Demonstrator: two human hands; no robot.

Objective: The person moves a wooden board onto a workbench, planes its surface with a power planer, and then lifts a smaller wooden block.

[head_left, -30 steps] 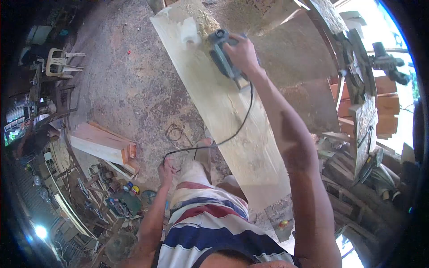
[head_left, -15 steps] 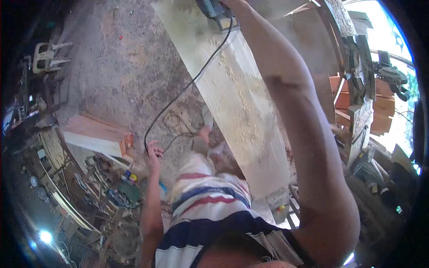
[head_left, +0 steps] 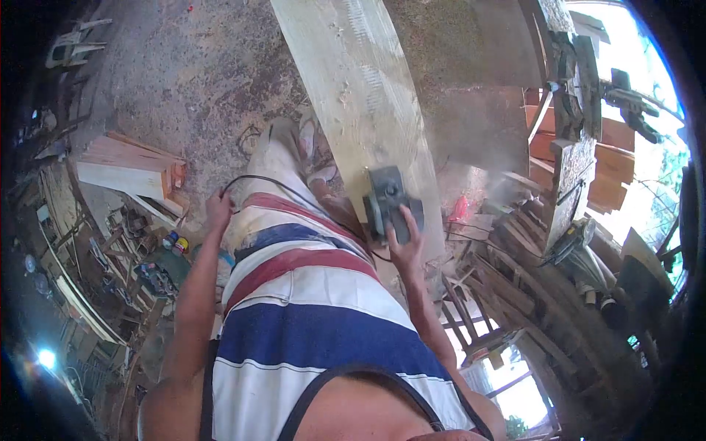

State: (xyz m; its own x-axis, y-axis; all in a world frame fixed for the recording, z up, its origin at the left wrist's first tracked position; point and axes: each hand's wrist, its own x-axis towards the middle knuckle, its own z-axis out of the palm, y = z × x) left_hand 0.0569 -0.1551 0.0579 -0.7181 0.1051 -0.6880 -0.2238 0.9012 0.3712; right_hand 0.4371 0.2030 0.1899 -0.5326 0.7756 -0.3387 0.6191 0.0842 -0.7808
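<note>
A dark electric planer (head_left: 387, 185) rests on the near part of a long pale wooden board (head_left: 360, 95). My right hand (head_left: 407, 246) is closed on its handle, close to my body. From the tool a black power cord (head_left: 283, 184) loops across my front to the left. My left hand (head_left: 218, 209) has its fingers closed around that cord, well away from the board. Light wood shavings and planing marks show on the board's surface.
Stacked reddish planks (head_left: 132, 167) lie at the left, above a cluttered heap of tools and scraps. To the right are a red object (head_left: 460, 209), timber offcuts (head_left: 515, 287) and a wooden post (head_left: 572, 184). A plastic chair (head_left: 70, 48) stands far left.
My right hand has drawn the planer from the board's far end back to the near part, close to my body. The left hand, still on the cord, has shifted slightly left and up.
</note>
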